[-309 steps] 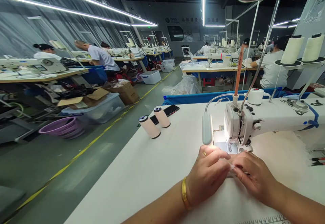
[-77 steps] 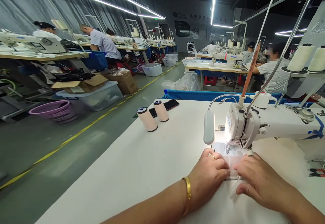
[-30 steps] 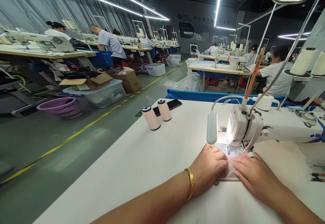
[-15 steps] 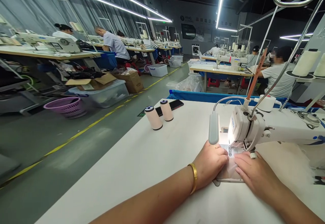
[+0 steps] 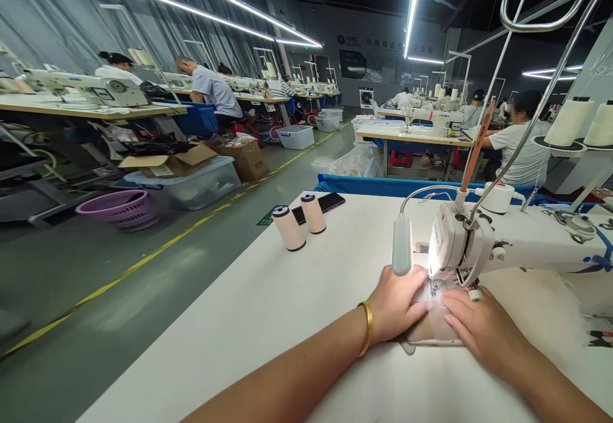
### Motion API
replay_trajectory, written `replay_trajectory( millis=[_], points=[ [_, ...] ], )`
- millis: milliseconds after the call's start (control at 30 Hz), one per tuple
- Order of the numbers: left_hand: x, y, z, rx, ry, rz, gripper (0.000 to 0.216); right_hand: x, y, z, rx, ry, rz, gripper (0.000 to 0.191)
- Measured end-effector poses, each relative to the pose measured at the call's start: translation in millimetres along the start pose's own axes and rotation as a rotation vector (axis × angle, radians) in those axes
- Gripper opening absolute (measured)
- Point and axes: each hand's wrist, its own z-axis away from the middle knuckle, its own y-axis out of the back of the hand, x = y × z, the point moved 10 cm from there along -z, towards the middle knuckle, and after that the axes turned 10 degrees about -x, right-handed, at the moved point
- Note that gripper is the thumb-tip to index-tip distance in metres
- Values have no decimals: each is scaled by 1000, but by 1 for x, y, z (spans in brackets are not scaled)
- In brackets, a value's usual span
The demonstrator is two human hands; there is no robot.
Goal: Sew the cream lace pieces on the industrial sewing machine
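Observation:
A white sewing machine [image 5: 531, 244] stands at the right of my table, its lit needle area above a thin, sheer pale fabric [image 5: 433, 322]. My left hand [image 5: 395, 305], with a gold bangle at the wrist, lies on the fabric left of the presser foot [image 5: 433, 289]. Its thumb is spread from the fingers. To the right of the foot, my right hand [image 5: 486, 324] rests flat on the fabric, fingers stretched toward the needle. Both hands press the cloth from above. The fabric under the palms is hidden.
Two cones of pale thread [image 5: 288, 228] stand beside a dark phone [image 5: 330, 203] at the table's far left corner. A grey lamp [image 5: 402, 244] hangs just above my left hand. Thread cones [image 5: 569, 123] sit on a stand at right. Co-workers sit at other machines.
My left hand has opened out: its fingers reach further forward beside the presser foot and the thumb now stands apart. My right hand stays nearly in place. The view has shifted slightly.

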Motion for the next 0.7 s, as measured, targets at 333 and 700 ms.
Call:
replay_trajectory(
  millis=[333,700],
  points=[
    [21,12,14,-20,-26,-389,32,11,13,10,75,-73,-126,33],
    [33,-6,27,-141,14,-172,22,20,13,11,130,-168,22,31]
  ],
)
